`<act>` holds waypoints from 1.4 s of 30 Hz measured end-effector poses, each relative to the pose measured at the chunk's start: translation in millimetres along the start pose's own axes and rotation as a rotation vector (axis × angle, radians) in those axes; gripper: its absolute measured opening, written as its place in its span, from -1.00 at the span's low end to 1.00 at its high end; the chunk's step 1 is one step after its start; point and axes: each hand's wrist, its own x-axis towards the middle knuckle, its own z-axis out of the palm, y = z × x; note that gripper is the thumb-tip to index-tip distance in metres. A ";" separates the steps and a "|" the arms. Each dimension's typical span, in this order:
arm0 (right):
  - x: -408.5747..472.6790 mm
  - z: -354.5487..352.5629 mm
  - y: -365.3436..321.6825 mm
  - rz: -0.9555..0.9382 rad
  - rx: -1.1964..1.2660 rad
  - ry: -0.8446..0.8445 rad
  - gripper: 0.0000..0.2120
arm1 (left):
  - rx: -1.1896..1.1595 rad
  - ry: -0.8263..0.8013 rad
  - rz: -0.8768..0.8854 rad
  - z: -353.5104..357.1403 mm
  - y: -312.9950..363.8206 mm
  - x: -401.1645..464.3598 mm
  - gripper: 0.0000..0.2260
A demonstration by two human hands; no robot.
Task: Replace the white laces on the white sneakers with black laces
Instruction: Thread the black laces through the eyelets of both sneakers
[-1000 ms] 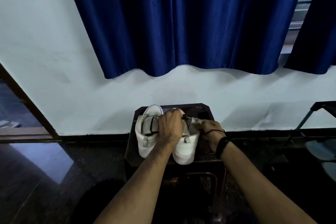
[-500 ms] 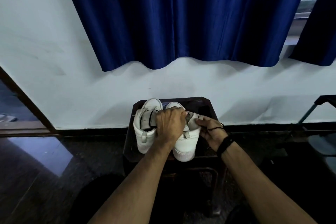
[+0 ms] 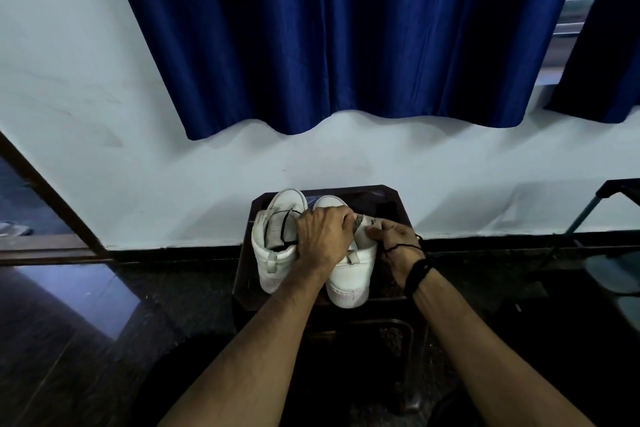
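Note:
Two white sneakers stand side by side on a small dark stool (image 3: 393, 204), heels toward me. The left sneaker (image 3: 273, 253) shows a black lace (image 3: 284, 229) hanging in its opening. My left hand (image 3: 323, 236) lies over the top of the right sneaker (image 3: 349, 274), fingers curled round its tongue area. My right hand (image 3: 396, 243) grips the right sneaker's right side at the eyelets, thumb and fingers pinching the edge. A thin black cord (image 3: 401, 246) crosses the back of my right hand. The laces of the right sneaker are hidden by my hands.
The stool stands against a white wall under a dark blue curtain (image 3: 346, 38). A dark metal frame (image 3: 588, 208) stands at the right, a wooden door frame (image 3: 45, 191) at the left. The floor around is dark and glossy.
The view has tilted slightly, so stool and shoes sit a little higher in frame. My right hand has shifted a bit closer to my left on the right sneaker's top.

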 end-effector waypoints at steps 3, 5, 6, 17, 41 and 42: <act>0.7 0.1 1.5 -0.013 -0.036 0.017 -0.82 | -0.002 -0.003 0.017 2.6 -0.8 0.8 -0.79; 1.2 -0.9 1.8 -0.014 -0.076 0.034 -0.82 | -0.005 -0.008 0.026 4.0 -1.5 0.7 -0.79; 1.9 -1.5 2.4 -0.016 -0.092 0.038 -0.82 | -0.005 -0.010 0.029 4.4 -1.8 0.5 -0.79; -0.5 1.3 1.9 -0.167 -0.453 0.142 -0.86 | 0.118 -0.071 0.115 -7.8 6.8 3.1 -0.80; 21.4 -9.1 -17.1 -0.191 -0.770 0.022 -0.79 | 0.115 -0.038 0.276 4.0 -5.2 2.9 -0.76; 21.2 -6.5 -15.6 -0.191 -0.751 0.084 -0.83 | 0.104 -0.036 0.272 5.2 -6.5 2.3 -0.76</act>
